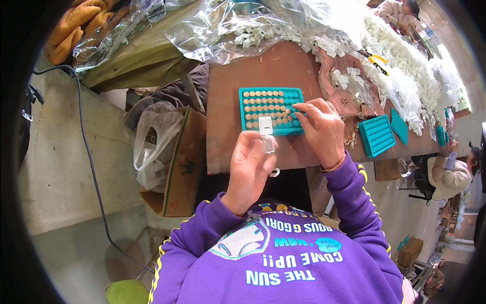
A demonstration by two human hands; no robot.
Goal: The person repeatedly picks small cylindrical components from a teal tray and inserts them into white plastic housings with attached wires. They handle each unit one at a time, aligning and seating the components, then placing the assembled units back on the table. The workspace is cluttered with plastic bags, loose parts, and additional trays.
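The left hand (251, 164) has its grip closed on a small clear plastic piece (266, 133), held upright just above the near edge of the teal tray (246, 96). At two o'clock from it, the right hand (322, 129) pinches its fingertips (298, 107) onto the tray's round brass parts (260, 101). The tray lies on the brown tabletop (225, 126); two more teal trays (377, 136) sit at three o'clock.

Both hands (250, 162) (320, 126) raised, fingers pinched.

Brown wooden workbench (228, 101), grey concrete floor (66, 167) – black cable (91, 157) trailing across, open cardboard box (182, 162) beside, daylight
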